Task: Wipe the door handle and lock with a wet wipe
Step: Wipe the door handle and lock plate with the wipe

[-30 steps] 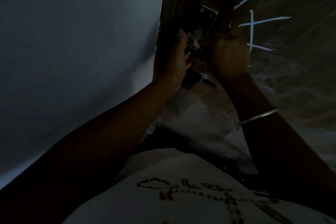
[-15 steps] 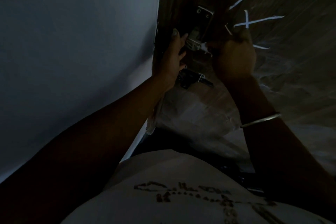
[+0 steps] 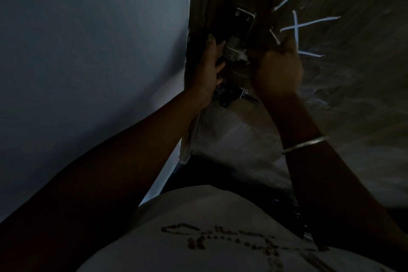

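Two hands are seen: the left hand and the right hand. Between them one door handle is counted, with one screwed metal plate above it and one latch just below the left hand. One bangle is worn on the right wrist. Five chalk strokes are counted above the right hand.

The wet wipe is clenched in the right hand and pressed against the handle; only a small white scrap of it is shown. The left hand is laid along the door edge with its fingers reaching the handle, but whether they close round it cannot be told in the gloom. Lock details are lost in shadow.

A dark wood-grain door is faced, and a plain pale wall is seen left of the left hand. The room is dimly lit.
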